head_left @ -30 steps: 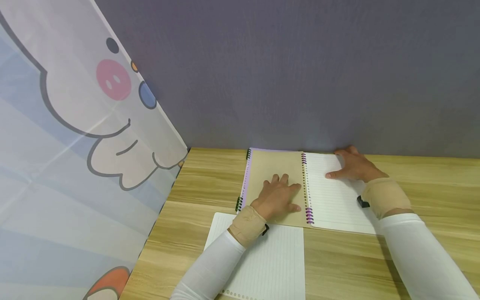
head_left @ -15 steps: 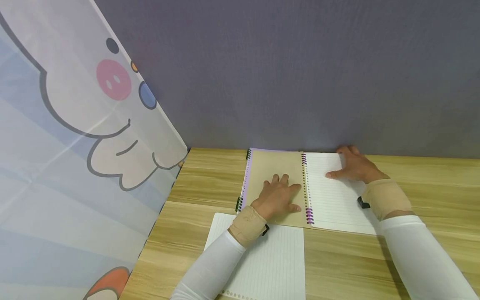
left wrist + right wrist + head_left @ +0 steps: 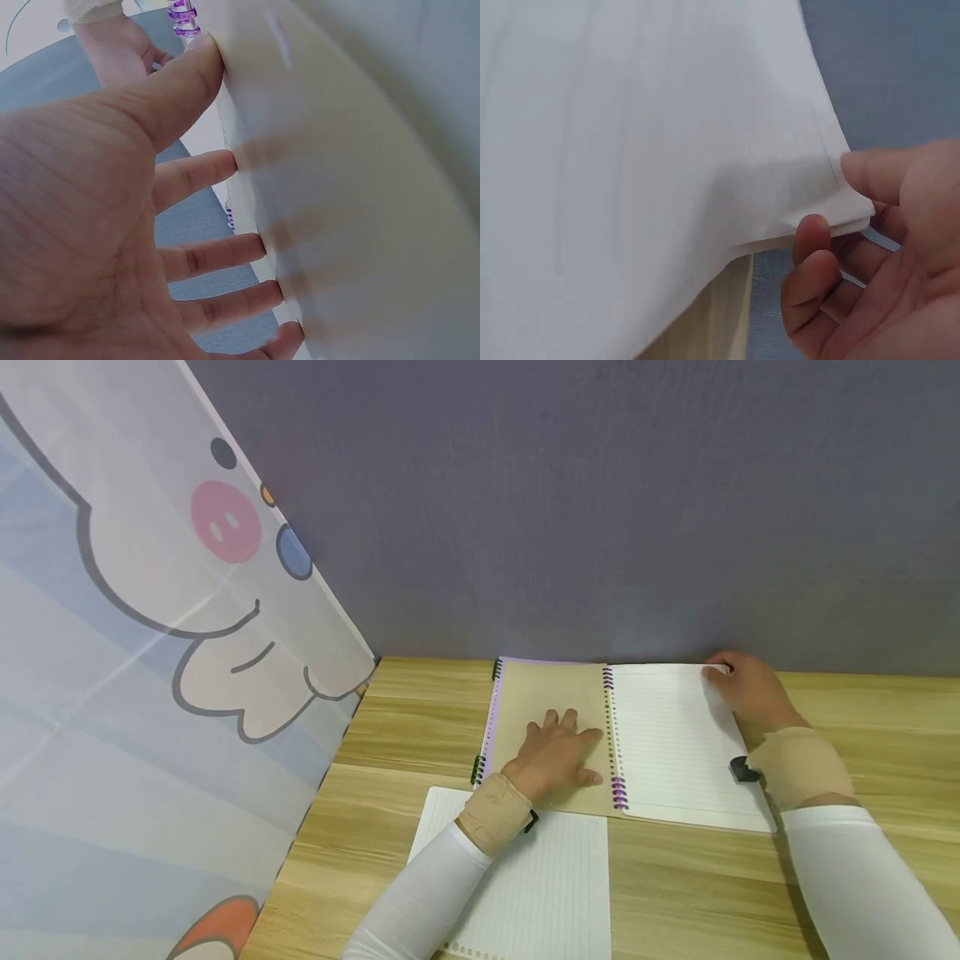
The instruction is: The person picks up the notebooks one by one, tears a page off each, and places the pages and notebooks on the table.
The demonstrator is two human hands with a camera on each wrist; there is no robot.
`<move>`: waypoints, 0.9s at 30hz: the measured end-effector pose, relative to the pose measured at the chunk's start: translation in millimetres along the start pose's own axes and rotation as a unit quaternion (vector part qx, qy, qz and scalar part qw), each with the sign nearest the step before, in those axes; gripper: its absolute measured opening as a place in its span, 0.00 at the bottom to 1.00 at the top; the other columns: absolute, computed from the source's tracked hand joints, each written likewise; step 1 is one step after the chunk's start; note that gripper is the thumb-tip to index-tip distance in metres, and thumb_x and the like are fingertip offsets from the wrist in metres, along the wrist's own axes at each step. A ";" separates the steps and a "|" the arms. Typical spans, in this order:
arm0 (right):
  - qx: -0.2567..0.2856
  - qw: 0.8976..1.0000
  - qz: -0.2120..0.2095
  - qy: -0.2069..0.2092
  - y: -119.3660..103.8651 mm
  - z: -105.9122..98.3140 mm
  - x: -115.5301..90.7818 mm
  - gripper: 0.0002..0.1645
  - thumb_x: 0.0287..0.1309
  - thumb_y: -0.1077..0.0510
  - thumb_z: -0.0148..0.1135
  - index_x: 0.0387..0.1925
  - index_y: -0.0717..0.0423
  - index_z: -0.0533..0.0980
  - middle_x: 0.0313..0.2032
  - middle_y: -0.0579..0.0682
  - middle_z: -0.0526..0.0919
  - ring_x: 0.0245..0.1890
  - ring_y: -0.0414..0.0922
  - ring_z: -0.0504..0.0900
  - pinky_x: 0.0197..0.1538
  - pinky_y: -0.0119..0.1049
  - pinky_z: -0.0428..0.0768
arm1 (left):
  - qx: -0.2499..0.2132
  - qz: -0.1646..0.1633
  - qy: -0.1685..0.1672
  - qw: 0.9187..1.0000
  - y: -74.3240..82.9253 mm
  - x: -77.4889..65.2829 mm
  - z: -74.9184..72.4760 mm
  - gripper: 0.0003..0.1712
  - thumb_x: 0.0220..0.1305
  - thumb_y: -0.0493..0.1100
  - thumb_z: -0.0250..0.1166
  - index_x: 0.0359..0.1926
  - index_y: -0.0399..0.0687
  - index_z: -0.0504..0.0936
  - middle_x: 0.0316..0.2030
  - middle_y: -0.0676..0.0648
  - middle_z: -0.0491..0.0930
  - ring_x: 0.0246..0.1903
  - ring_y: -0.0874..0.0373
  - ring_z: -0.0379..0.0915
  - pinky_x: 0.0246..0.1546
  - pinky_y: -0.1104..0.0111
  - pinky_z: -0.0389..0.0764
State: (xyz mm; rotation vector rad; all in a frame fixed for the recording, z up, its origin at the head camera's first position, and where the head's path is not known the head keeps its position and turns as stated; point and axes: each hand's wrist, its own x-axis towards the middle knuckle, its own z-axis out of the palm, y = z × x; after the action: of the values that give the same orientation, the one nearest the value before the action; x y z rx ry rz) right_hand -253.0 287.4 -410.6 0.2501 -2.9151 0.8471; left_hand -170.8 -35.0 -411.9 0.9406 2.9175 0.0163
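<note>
A spiral notebook [image 3: 660, 752] lies open near the wall, its lined white page on the right and a tan cover [image 3: 555, 685] on the left, joined by purple rings [image 3: 618, 792]. My left hand [image 3: 551, 756] rests on the tan cover with fingers spread; in the left wrist view the fingertips press against that cover [image 3: 360, 187]. At the page's top right corner, my right hand [image 3: 753, 689] pinches the paper. Seen from the right wrist, the thumb lies on top of the lined page [image 3: 630, 150], with curled fingers at its edge and partly beneath.
Under the tan cover shows the purple edge of another notebook [image 3: 489, 739] with dark green rings [image 3: 477, 768]. A loose lined sheet [image 3: 555, 877] with punched holes lies in front, beneath the left forearm. A grey wall [image 3: 600, 510] borders the wooden table [image 3: 690, 893] behind; a cartoon-printed sheet [image 3: 135, 693] hangs at left.
My right hand has moved right, off the page's upper middle to its top right corner, and now pinches there. The left hand has stayed still on the tan cover.
</note>
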 end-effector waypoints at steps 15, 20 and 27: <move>0.058 0.998 0.027 0.016 8.6 -5.2 -14.1 0.32 0.63 0.48 0.47 0.65 0.58 0.58 0.42 0.63 0.74 0.35 0.51 0.71 0.32 0.42 0.69 | -0.007 0.004 0.004 1.000 -0.3 -0.6 1.9 0.34 0.51 0.70 0.55 0.59 0.67 0.66 0.47 0.53 0.63 0.38 0.56 0.54 0.32 0.64 0.59; 0.086 0.996 0.019 0.034 10.7 -4.1 -16.3 0.29 0.63 0.49 0.49 0.62 0.54 0.59 0.39 0.59 0.73 0.28 0.46 0.69 0.26 0.38 0.67 | -0.002 0.005 0.001 1.000 -0.4 -0.5 1.8 0.35 0.51 0.70 0.54 0.59 0.67 0.66 0.47 0.52 0.63 0.39 0.56 0.55 0.32 0.63 0.59; 0.102 0.994 0.029 0.021 12.5 -3.8 -16.1 0.26 0.61 0.46 0.51 0.54 0.58 0.61 0.41 0.57 0.70 0.32 0.47 0.68 0.29 0.36 0.69 | -0.001 0.004 0.000 1.000 -1.5 0.6 1.5 0.35 0.51 0.71 0.54 0.59 0.67 0.66 0.47 0.52 0.63 0.38 0.56 0.54 0.32 0.63 0.60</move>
State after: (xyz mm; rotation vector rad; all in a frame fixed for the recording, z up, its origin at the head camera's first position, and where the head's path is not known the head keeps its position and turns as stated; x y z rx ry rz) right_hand -239.3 302.0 -416.2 0.1623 -2.8099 1.1475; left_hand -172.1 -35.8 -413.4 0.9532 2.9131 0.0194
